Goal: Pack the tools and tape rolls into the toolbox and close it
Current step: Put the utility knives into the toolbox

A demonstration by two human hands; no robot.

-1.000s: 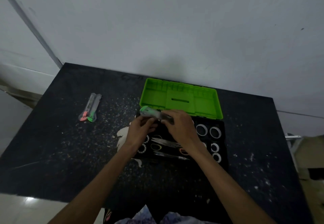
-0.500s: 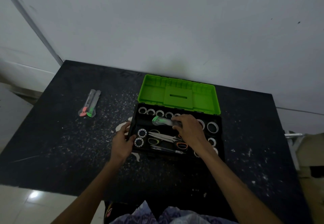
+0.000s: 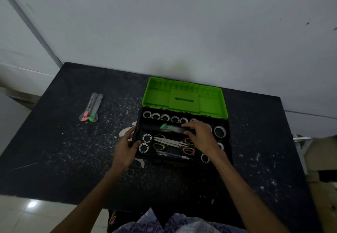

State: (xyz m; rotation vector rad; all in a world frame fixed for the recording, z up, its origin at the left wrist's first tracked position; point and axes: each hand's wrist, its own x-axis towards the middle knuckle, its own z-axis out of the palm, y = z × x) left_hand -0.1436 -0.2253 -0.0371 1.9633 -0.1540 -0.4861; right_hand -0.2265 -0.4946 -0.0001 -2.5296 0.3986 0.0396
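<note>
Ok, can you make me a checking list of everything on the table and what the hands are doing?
Surface: black table, speckled with pale flecks and chipped patches.
Job's things: toolbox open, green lid tilted back; tape rolls in a row along the back, more at both ends; scissors inside; green-tipped knife lying in the tray.
Clutter: two utility knives side by side on the table, left of the box, not yet packed.
Hands: left hand grips the box's left edge; right hand has fingers on the knife.
Cables: nothing seen.
Surroundings: grey wall, pale tiled floor.
</note>
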